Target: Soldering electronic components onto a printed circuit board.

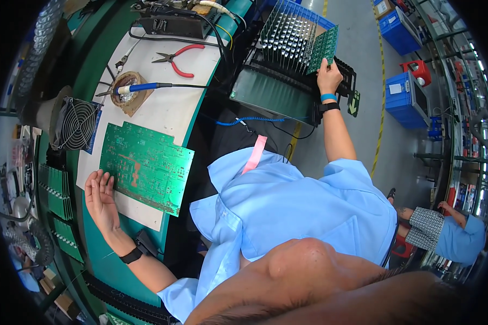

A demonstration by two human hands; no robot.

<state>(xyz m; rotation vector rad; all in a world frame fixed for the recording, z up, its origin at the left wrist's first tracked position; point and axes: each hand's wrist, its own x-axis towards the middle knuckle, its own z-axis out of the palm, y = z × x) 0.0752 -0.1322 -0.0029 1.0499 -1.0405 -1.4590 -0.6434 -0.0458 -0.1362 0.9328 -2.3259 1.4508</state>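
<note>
At the near left edge of the large green circuit board (pixel 146 168), the left hand (pixel 101 200) has loosely curled fingers; whether they grip it, I cannot tell. That board lies on a white sheet (pixel 141 210). Well to its right and beyond it, the right hand (pixel 329 77) pinches a 2nd green board (pixel 324 47) beside a rack of rods (pixel 287 40). Beyond the large board rests 1 blue soldering iron (pixel 143 86).

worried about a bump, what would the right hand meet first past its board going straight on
Past the green board it holds, the right hand would probably meet the rack's blue rim; depth is unclear, so it might pass above.
</note>
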